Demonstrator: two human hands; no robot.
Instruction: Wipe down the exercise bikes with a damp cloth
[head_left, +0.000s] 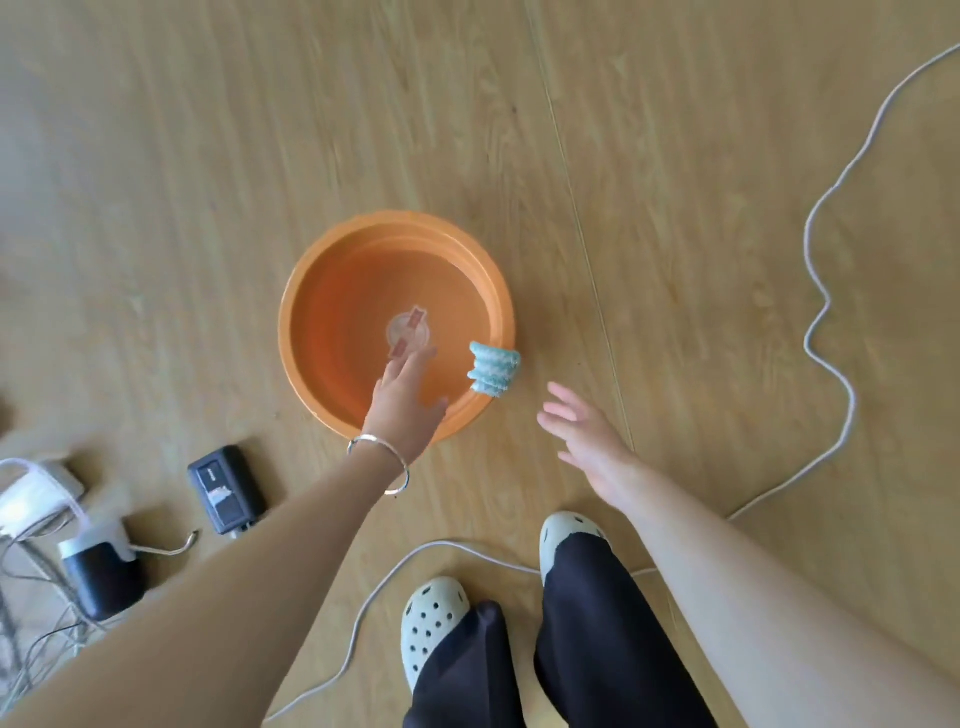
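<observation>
The cloth (493, 371) is blue and white, folded into several layers, and draped over the near-right rim of the orange basin (311, 291). Its long axis runs from upper left to lower right across the rim; the folded edges point left, into the basin, and the rounded end hangs outside over the floor (675, 156).

The basin stands on the wooden floor and holds clear water. A round label sits at the centre of its bottom; the print on it is too small to read.

The left hand (408, 402) is stretched over the near side of the basin, fingers extended and slightly spread, holding nothing. A metal bangle (382, 462) circles that wrist. The right hand (587, 439) hovers over the floor just right of the basin, fingers spread, empty, near the cloth but not touching it. The two hands are apart, one on each side of the cloth.

A white cable (831, 312) snakes over the floor at right and passes in front of two pale perforated clogs (431, 623). Left of the basin lies a black box-shaped device (226, 488) with a label that cannot be read. Further left stand a dark container with a white lid (98, 571) and a tangle of wires (31, 649). Nothing lies between either hand and the cloth.
</observation>
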